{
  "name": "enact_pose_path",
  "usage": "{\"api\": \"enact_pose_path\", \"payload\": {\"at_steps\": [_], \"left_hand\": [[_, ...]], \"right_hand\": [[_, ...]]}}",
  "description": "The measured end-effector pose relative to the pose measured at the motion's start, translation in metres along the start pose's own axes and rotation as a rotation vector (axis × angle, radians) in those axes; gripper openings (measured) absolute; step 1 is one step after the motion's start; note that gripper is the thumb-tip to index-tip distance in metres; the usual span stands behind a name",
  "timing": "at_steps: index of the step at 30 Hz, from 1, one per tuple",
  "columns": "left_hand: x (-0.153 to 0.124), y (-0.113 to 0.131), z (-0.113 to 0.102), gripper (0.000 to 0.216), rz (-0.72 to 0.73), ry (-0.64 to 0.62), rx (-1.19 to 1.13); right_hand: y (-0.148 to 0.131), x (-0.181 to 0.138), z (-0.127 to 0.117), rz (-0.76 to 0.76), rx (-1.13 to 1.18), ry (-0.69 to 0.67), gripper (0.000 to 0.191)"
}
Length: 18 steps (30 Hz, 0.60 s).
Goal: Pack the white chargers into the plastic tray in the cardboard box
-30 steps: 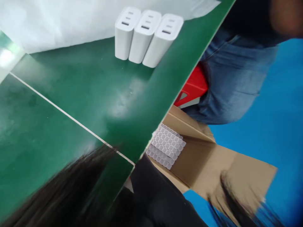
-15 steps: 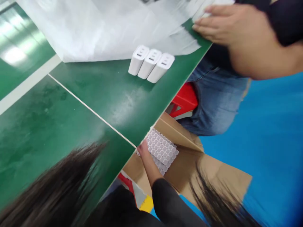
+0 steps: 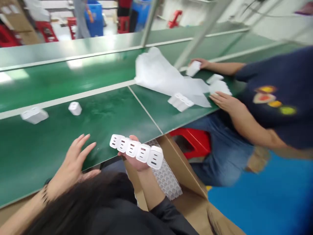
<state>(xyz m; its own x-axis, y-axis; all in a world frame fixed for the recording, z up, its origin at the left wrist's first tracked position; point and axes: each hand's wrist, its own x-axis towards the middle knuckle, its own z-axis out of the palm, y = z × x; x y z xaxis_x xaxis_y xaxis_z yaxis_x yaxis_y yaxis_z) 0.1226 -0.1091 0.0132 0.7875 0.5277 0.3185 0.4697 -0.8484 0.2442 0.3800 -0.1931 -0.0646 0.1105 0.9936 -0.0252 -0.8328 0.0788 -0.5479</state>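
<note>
My right hand (image 3: 134,162) is closed under a row of several white chargers (image 3: 137,152) and holds them up over the near edge of the green table (image 3: 49,140). Their port faces point toward me. A black sleeve covers that arm. My left hand (image 3: 72,163) hovers open over the table edge to the left of the row, fingers spread, with nothing in it. Just below my right hand is an open cardboard box (image 3: 182,163) holding a tray of small white cells (image 3: 167,179).
Two loose white chargers (image 3: 75,108) (image 3: 34,115) lie on the table at the left. A co-worker in a dark shirt sits on a red stool (image 3: 193,140) at the right, one hand (image 3: 225,101) by a white foam sheet (image 3: 158,75) and a charger group (image 3: 180,101).
The view has swung up from the box to the whole table. My right hand came up out of the box with a row of chargers, and my left hand came into view.
</note>
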Motion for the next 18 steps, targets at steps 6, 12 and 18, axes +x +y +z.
{"api": "enact_pose_path", "payload": {"at_steps": [6,12,18], "left_hand": [[0.005,-0.033,-0.002,0.089,0.243,0.194,-0.056],[-0.03,-0.081,-0.004,0.079,0.068,0.262,-0.032],[-0.053,-0.118,-0.04,0.068,-0.286,0.053,-0.045]], "right_hand": [[0.09,0.038,0.07,0.319,0.011,-0.15,0.061],[0.139,0.059,0.112,0.43,-0.006,-0.124,0.052],[0.155,0.102,0.147,0.677,-0.152,-0.277,0.044]]}}
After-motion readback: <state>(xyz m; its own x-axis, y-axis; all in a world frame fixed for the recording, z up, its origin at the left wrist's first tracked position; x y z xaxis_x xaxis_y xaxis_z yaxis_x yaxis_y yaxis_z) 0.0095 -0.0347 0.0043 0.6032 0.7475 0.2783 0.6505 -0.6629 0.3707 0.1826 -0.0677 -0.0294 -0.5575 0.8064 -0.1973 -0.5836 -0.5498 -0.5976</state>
